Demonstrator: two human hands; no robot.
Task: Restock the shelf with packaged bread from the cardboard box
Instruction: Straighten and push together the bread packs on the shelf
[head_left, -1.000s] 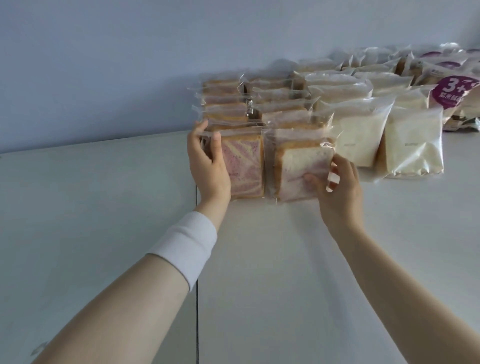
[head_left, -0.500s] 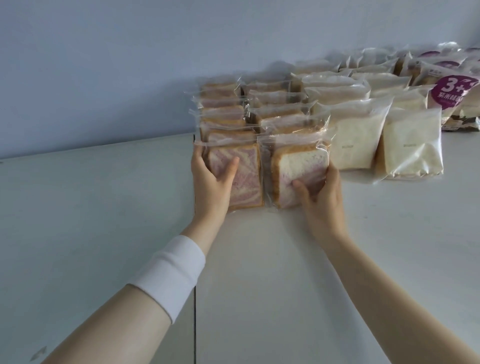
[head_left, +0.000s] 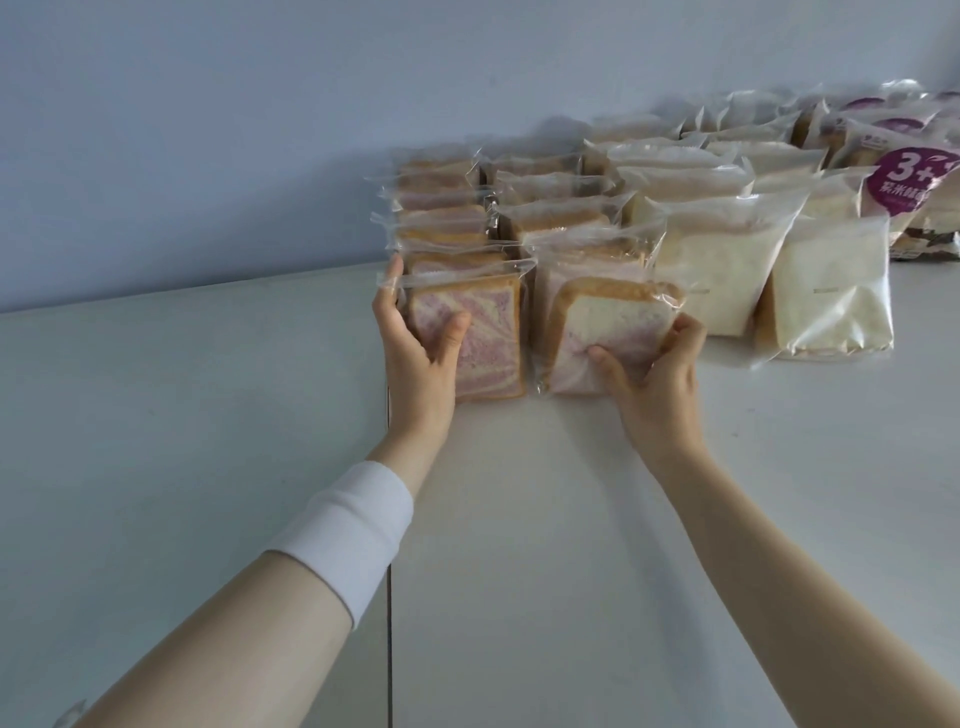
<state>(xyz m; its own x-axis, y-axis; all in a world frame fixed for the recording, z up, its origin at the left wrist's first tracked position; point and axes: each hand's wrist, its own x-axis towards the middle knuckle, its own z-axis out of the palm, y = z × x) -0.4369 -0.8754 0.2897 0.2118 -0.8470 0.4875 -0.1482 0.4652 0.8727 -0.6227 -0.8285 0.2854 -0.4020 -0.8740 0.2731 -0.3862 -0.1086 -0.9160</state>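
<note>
Two hands up: the left hand (head_left: 421, 353) and the right hand (head_left: 660, 384). One white wristband (head_left: 353, 530). Swirl-bread packs (head_left: 483, 338) stand in two columns, five or six I can make out in the left one and about five in the right. Pale packs (head_left: 722, 280): two clear at the front, at least four more edges lined up behind, and the back rows are too crowded to count. Purple-label packs (head_left: 914, 182): three labels show, with the rest cut off at the frame edge.
</note>
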